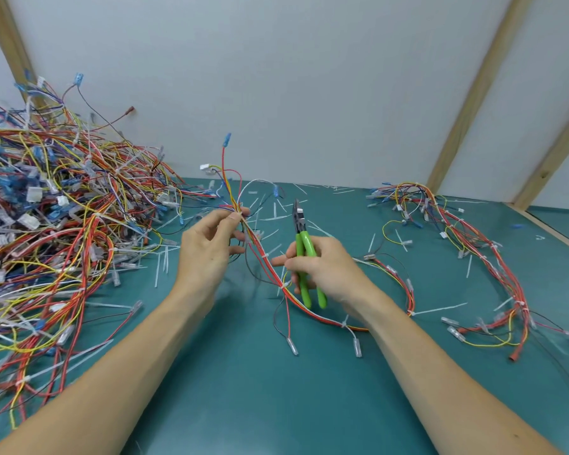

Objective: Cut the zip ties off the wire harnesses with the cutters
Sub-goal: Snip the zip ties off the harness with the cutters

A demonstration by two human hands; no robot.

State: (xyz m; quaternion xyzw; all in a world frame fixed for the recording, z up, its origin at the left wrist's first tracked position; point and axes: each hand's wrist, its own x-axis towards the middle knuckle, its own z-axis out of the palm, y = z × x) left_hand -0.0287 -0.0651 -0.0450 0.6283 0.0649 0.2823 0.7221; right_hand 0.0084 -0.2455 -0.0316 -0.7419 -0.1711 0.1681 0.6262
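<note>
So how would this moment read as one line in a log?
left hand: pinches harness | right hand: holds green cutters, tips up, off the wires | zip tie: uncut

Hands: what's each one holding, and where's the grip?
Left hand pinches the wire harness near its upper end, just below the fanned-out leads. Right hand grips the cutters by the green handles, tips pointing up.

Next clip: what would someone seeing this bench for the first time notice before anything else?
Probably the big tangled pile of wire harnesses heaped along the left of the green table. At centre, the left hand pinches one harness while the right hand grips green-handled cutters, tips pointing away. White cut zip ties litter the table behind the hands, and a smaller bundle lies to the right.
</note>
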